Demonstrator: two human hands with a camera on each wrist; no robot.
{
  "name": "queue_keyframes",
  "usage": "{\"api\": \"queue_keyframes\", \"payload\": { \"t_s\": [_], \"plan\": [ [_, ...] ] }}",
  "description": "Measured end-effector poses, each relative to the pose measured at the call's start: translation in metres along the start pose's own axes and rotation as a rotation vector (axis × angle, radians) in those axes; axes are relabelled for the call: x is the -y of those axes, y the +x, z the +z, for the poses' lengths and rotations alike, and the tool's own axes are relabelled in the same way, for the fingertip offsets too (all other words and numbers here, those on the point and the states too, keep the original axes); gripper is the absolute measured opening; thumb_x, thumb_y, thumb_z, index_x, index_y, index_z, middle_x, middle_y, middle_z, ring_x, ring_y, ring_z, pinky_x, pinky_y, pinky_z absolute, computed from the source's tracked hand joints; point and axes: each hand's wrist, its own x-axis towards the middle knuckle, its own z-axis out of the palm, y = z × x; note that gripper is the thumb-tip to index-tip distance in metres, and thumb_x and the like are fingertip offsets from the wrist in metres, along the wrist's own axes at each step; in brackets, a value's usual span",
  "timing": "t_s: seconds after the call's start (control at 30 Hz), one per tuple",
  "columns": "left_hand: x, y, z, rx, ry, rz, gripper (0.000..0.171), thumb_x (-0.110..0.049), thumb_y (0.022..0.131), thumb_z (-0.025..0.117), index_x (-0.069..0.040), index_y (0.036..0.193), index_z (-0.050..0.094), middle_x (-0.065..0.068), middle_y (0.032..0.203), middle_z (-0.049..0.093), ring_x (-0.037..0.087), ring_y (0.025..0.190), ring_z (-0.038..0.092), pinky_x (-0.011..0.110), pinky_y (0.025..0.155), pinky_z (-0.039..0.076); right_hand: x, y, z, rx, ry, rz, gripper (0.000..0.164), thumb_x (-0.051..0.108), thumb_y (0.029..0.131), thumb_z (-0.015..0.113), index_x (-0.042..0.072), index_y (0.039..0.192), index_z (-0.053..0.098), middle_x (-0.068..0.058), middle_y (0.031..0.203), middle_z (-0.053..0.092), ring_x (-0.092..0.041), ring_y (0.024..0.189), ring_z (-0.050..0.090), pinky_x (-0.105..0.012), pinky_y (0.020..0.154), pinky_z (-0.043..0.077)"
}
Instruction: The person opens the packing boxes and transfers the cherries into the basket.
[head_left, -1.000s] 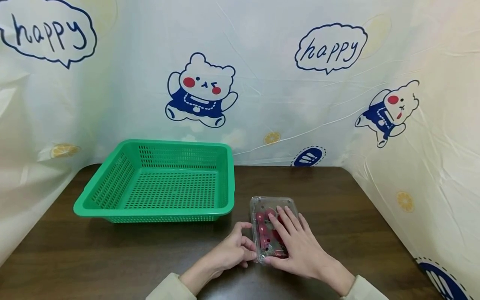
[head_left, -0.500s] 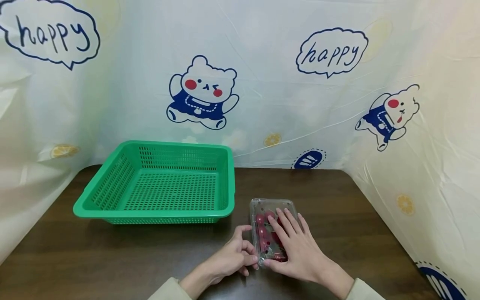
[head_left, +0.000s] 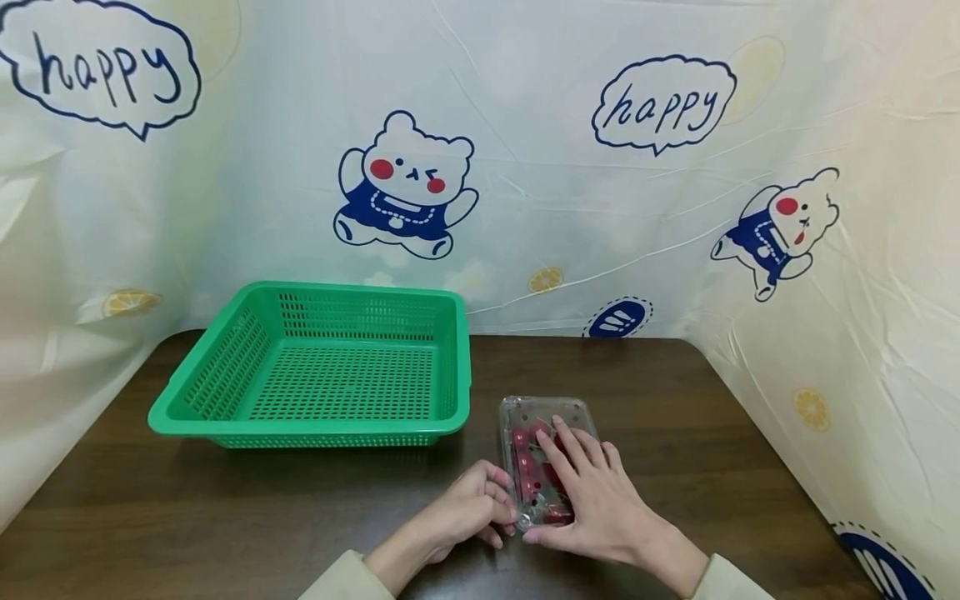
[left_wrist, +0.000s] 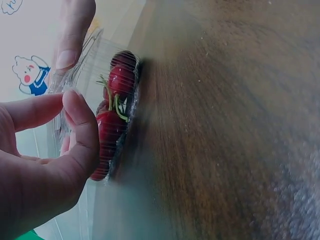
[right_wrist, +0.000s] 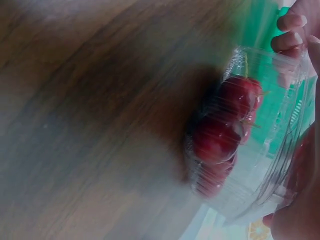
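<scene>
A clear plastic clamshell box (head_left: 551,406) lies on the table right of centre in the head view. Inside are several red round fruits with thin green stems, like cherries (left_wrist: 110,129). My left hand (head_left: 471,507) is at the box's near left corner; the left wrist view has thumb and index finger pinching the lid's edge. Across the top of the box rests my right hand (head_left: 600,504), fingers spread and slightly bent, thumb at the near edge. That hand covers much of the right half of the box.
A green plastic basket (head_left: 307,427) with slotted sides stands on the table to the left, nothing visible in it. The dark wooden table (head_left: 645,375) is backed by a printed curtain (head_left: 525,208) on its far and side edges.
My left index finger has drawn in from the box's left side, curling closer to the near corner. My right fingers have bent a little more. The box stays in place.
</scene>
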Motion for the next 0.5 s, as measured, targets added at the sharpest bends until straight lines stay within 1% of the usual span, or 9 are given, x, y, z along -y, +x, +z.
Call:
{"api": "queue_keyframes", "payload": {
  "t_s": [0.17, 0.37, 0.5],
  "plan": [
    [0.004, 0.002, 0.002, 0.001, -0.012, 0.009, 0.038, 0.004, 0.079, 0.061, 0.004, 0.111, 0.041, 0.009, 0.083, 0.058, 0.014, 0.064, 0.059, 0.02, 0.049, 0.051, 0.007, 0.0, 0.0, 0.011, -0.017, 0.023, 0.117, 0.087, 0.065, 0.051, 0.01, 0.151, 0.032, -0.02, 0.155, 0.035, -0.035, 0.134, 0.036, -0.058, 0.099, 0.035],
    [0.006, 0.003, 0.004, 0.001, -0.016, 0.029, 0.036, 0.007, 0.08, 0.059, 0.005, 0.11, 0.039, 0.01, 0.084, 0.057, 0.014, 0.061, 0.062, 0.026, 0.053, 0.057, 0.013, 0.001, 0.001, -0.01, -0.037, 0.034, 0.114, 0.083, 0.068, 0.054, 0.006, 0.149, 0.035, -0.022, 0.154, 0.037, -0.039, 0.134, 0.037, -0.059, 0.096, 0.034],
    [0.004, 0.003, 0.004, 0.0, -0.03, 0.03, 0.036, 0.008, 0.079, 0.057, 0.005, 0.109, 0.038, 0.01, 0.083, 0.058, 0.016, 0.06, 0.064, 0.03, 0.057, 0.06, 0.013, 0.001, 0.001, 0.002, -0.04, 0.044, 0.113, 0.083, 0.069, 0.052, 0.006, 0.15, 0.034, -0.022, 0.154, 0.037, -0.04, 0.135, 0.034, -0.062, 0.095, 0.032]
  ]
}}
